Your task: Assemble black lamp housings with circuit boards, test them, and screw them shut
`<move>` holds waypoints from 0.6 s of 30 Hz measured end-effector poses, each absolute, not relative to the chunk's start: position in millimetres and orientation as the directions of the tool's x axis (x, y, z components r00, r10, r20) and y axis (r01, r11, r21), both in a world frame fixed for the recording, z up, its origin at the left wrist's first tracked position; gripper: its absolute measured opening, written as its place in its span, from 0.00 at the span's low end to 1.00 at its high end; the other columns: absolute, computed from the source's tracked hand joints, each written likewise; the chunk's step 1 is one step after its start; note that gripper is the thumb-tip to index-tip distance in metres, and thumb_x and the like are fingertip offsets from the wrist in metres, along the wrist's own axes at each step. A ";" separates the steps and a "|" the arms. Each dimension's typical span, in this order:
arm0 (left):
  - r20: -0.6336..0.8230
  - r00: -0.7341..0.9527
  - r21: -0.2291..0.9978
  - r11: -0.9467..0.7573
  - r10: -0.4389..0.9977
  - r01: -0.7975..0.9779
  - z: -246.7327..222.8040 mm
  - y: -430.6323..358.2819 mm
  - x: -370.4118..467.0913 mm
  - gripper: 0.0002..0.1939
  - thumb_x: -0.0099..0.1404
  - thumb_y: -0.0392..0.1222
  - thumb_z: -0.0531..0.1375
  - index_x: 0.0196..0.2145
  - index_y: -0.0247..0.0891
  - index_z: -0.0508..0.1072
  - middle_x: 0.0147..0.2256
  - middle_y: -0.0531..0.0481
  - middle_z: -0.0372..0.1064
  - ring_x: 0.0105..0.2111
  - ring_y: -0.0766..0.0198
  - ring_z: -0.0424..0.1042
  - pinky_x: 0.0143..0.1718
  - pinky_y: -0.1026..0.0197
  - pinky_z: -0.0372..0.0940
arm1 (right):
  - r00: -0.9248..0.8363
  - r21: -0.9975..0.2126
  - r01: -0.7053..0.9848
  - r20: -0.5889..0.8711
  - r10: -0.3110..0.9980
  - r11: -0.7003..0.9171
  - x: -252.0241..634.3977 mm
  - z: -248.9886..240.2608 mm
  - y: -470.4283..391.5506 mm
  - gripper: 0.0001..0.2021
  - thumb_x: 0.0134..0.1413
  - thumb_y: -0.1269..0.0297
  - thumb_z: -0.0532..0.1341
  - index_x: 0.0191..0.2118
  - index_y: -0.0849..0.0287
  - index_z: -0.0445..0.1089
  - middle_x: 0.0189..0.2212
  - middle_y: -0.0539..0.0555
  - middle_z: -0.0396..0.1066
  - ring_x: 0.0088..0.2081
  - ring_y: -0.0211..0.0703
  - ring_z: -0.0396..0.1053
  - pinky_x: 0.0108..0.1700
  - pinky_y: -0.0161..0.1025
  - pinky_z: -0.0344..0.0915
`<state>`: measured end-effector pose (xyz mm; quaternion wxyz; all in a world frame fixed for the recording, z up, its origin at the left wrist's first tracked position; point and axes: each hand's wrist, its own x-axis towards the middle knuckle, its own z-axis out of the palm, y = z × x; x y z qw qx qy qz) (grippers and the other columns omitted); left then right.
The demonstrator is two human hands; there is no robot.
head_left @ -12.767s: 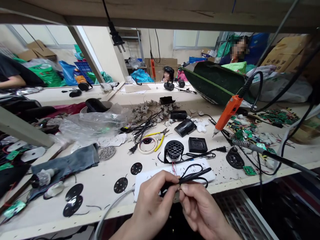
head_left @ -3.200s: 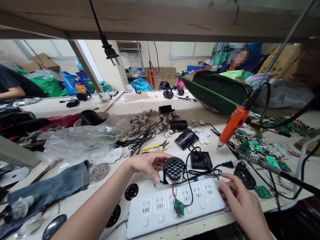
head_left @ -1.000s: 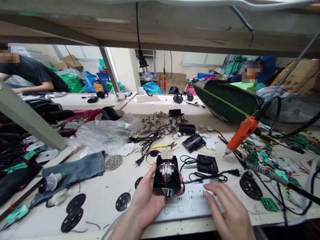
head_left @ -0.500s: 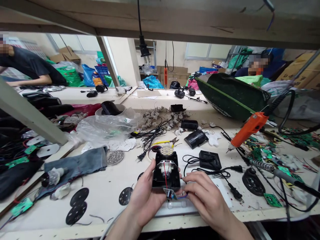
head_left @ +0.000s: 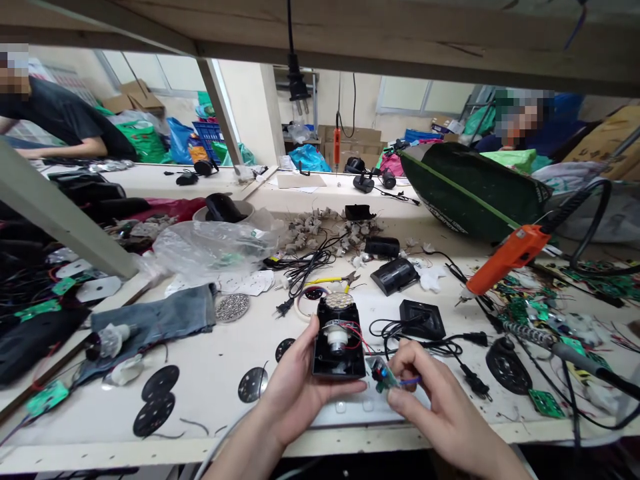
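Observation:
My left hand (head_left: pixel 300 380) is wrapped round the side and underside of an open black plastic housing (head_left: pixel 323 353). Inside the housing sits a white and silver motor (head_left: pixel 338 337), with red wires looping out to the right. A round plate dotted with beads (head_left: pixel 340 301) shows at the housing's far end. Between thumb and fingers, my right hand (head_left: pixel 425 387) pinches a small circuit board (head_left: pixel 382 379) with blue parts and a blue wire. The board is just right of the housing's near end. Below both lies a white panel (head_left: pixel 350 417), partly covered by my hands.
An orange electric screwdriver (head_left: pixel 507 261) hangs at the right above scattered green circuit boards. Yellow-handled pliers (head_left: pixel 330 280) and black power cords lie behind the housing. A black adapter-like box (head_left: pixel 421 319) sits to the right. Black perforated discs (head_left: pixel 154 413) lie at left. Two people are across the bench.
My right hand has drawn the circuit board to the right, away from the housing's near end. The housing has shifted slightly right, and its red wires now loop to the side.

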<state>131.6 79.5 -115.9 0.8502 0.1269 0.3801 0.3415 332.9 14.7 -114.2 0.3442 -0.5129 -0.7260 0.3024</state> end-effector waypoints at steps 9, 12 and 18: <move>-0.570 0.461 0.476 0.730 0.680 -0.490 -116.3 81.7 132.5 0.24 0.67 0.55 0.54 0.47 0.30 0.73 0.39 0.38 0.76 0.36 0.50 0.75 0.36 0.43 0.73 | -0.153 -0.748 0.549 0.349 0.925 0.373 335.7 -126.8 16.1 0.05 0.64 0.67 0.53 0.37 0.56 0.64 0.30 0.50 0.64 0.32 0.40 0.65 0.33 0.34 0.62; -0.572 0.453 0.466 0.725 0.684 -0.507 -114.4 81.6 132.1 0.22 0.68 0.53 0.54 0.46 0.31 0.73 0.37 0.39 0.77 0.34 0.51 0.76 0.36 0.42 0.73 | -0.180 -0.646 0.623 0.430 0.885 0.441 334.7 -127.8 19.0 0.05 0.63 0.70 0.54 0.38 0.56 0.65 0.31 0.51 0.65 0.33 0.40 0.66 0.34 0.34 0.63; -0.576 0.446 0.490 0.726 0.685 -0.483 -116.5 78.7 136.0 0.22 0.68 0.54 0.54 0.44 0.30 0.74 0.35 0.40 0.77 0.32 0.53 0.75 0.38 0.45 0.72 | -0.225 -0.598 0.597 0.515 0.827 0.535 326.9 -121.4 17.7 0.07 0.64 0.74 0.53 0.38 0.58 0.65 0.31 0.52 0.64 0.33 0.40 0.65 0.34 0.35 0.62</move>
